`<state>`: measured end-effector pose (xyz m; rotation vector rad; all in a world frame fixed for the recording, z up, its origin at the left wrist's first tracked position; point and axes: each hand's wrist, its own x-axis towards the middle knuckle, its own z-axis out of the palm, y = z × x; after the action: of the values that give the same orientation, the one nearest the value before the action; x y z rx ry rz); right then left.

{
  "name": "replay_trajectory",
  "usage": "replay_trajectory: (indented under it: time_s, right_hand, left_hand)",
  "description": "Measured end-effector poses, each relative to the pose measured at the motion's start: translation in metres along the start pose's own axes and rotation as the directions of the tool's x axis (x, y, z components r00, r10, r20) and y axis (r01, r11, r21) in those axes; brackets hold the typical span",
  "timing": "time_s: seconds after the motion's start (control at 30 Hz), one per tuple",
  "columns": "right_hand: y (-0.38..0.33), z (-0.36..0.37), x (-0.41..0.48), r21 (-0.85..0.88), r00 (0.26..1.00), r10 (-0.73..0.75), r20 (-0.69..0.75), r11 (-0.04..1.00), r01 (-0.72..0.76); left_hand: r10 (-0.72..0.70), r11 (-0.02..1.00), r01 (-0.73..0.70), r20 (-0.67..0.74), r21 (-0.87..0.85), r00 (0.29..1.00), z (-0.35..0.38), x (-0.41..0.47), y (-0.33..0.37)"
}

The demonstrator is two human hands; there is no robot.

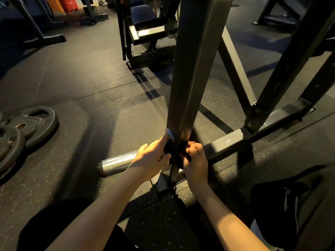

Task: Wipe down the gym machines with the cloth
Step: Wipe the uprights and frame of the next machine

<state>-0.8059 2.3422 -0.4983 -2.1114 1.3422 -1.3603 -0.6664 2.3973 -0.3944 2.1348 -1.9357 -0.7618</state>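
Black cloth (181,151) against upright (192,78), gripped by left hand (150,157), right hand (196,160).

Weight plates (27,127) overlapping on speckled floor (87,178) at left, red object (69,4) far back

no text, brand or number can be read anywhere in view. the weight plates (34,124) at the left are too dark and blurred to show any marking.

Cloth (182,150) partly hid. (behind post (192,69)).
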Motion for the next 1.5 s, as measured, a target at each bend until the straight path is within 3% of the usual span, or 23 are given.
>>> replay_trajectory:
  time_s: [0.07, 0.3, 0.53, 0.8, 0.87, 1.0, 1.1, 1.23, 1.5]
  right_hand:
    - [-0.003, 0.001, -0.002, 0.03, 0.999, 0.031, 0.032, 0.999, -0.032]
    - [-0.037, -0.027, 0.043, 0.116, 0.972, -0.055, -0.228, 0.99, 0.083]
    - [-0.016, -0.004, 0.003, 0.118, 0.995, 0.099, -0.032, 0.989, -0.094]
    - [-0.045, -0.028, 0.04, 0.113, 0.973, -0.001, -0.229, 0.993, 0.027]
    - [-0.031, -0.016, 0.024, 0.139, 0.986, 0.024, -0.167, 0.99, -0.001]
    - [-0.015, 0.001, -0.013, 0.079, 0.976, 0.213, 0.054, 0.973, -0.216]
    - [-0.023, -0.007, 0.003, 0.118, 0.989, 0.143, -0.022, 0.983, -0.14]
    - [-0.044, -0.027, 0.036, 0.138, 0.981, 0.08, -0.176, 0.989, -0.055]
    - [-0.024, -0.022, 0.022, 0.217, 0.995, 0.089, -0.034, 0.973, -0.08]
  left_hand:
    - [0.006, 1.0, -0.006, -0.024, -0.01, 1.0, 0.001, -0.001, 0.0]
    - [0.014, 1.0, -0.015, -0.018, -0.01, 1.0, 0.003, 0.001, -0.005]
    - [0.034, 0.999, -0.033, -0.061, 0.014, 0.998, 0.005, 0.002, -0.007]
    - [-0.006, 0.999, 0.006, 0.001, -0.046, 1.0, 0.006, 0.003, -0.009]
    - [-0.012, 0.999, 0.013, 0.009, -0.049, 1.0, 0.006, 0.003, -0.009]
    - [0.024, 0.999, -0.026, -0.056, -0.027, 0.998, 0.011, 0.005, -0.012]
    - [0.055, 0.998, -0.058, -0.113, -0.026, 0.992, 0.015, 0.006, -0.014]
    - [0.013, 0.998, -0.016, -0.056, -0.056, 0.998, 0.013, 0.005, -0.013]
    - [-0.016, 1.0, 0.017, -0.042, 0.014, 0.999, 0.009, 0.002, -0.004]
